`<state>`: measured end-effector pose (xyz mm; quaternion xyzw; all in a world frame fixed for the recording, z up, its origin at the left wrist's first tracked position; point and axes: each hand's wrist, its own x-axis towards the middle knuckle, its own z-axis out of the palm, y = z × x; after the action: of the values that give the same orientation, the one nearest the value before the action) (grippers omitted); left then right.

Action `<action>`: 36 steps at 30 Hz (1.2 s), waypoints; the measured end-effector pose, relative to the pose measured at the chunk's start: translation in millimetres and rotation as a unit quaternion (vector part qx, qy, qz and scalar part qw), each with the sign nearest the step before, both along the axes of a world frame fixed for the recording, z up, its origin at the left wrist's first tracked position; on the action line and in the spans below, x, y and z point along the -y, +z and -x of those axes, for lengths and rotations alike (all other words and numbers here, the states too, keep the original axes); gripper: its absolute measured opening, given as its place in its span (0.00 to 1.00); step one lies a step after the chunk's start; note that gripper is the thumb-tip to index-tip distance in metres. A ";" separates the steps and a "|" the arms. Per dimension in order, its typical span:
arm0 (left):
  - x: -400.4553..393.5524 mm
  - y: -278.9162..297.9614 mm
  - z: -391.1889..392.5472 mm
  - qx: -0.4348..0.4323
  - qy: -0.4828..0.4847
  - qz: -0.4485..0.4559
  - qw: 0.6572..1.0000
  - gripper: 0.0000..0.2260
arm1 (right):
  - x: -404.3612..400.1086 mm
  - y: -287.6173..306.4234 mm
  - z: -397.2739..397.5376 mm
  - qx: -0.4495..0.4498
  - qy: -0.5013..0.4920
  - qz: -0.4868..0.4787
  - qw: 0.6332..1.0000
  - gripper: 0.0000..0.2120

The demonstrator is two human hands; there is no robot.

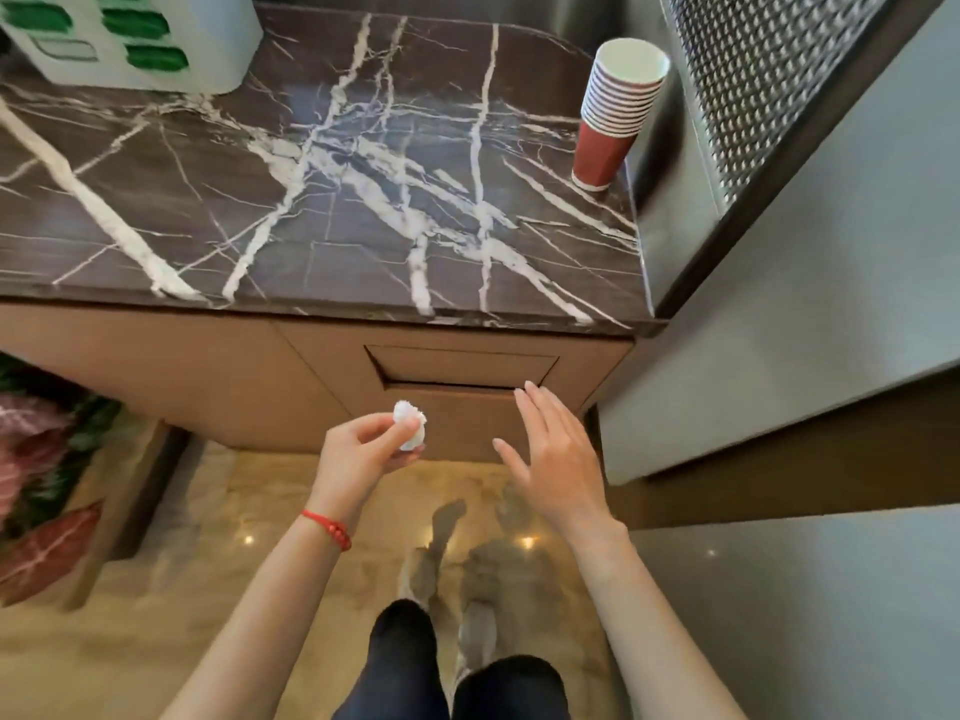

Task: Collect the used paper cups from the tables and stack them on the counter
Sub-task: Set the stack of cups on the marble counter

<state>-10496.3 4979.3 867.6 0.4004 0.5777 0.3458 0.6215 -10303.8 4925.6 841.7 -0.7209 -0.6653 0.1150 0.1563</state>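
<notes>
A stack of several red paper cups (613, 122) with white rims stands upright at the far right corner of the dark marble counter (311, 200). Below the counter's front edge, my left hand (358, 449) pinches a crumpled white tissue (410, 426) between thumb and fingertips. My right hand (556, 454) is beside it with straight fingers, its fingertips at the brown flap (457, 376) set into the cabinet front. Neither hand touches the cups.
A white box with green slots (130, 39) stands at the counter's back left. A grey wall and a metal grille (753, 85) close off the right side. Red and green plants (36, 459) sit low on the left. My legs stand on a polished floor.
</notes>
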 end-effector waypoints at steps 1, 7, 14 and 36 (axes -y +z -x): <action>-0.1 -5.3 0.9 -0.002 0.001 0.004 1.000 0.06 | -0.2 -5.0 1.8 -0.002 -0.001 0.005 1.000 0.28; -21.4 -54.6 -1.8 -0.005 0.036 0.023 0.999 0.06 | -21.9 -46.5 6.8 0.001 -0.003 0.022 1.000 0.27; -52.0 -117.7 -9.9 0.012 0.076 0.037 0.996 0.07 | -52.4 -114.8 -4.9 0.014 -0.029 0.047 0.998 0.27; -92.6 -193.8 -53.6 0.021 0.021 0.042 0.999 0.08 | -98.5 -184.6 -8.6 0.103 -0.050 -0.001 0.993 0.32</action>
<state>-10442.7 5071.9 673.8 0.3542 0.5866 0.3425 0.6428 -10295.2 5024.1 657.1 -0.7611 -0.6411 0.0315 0.0939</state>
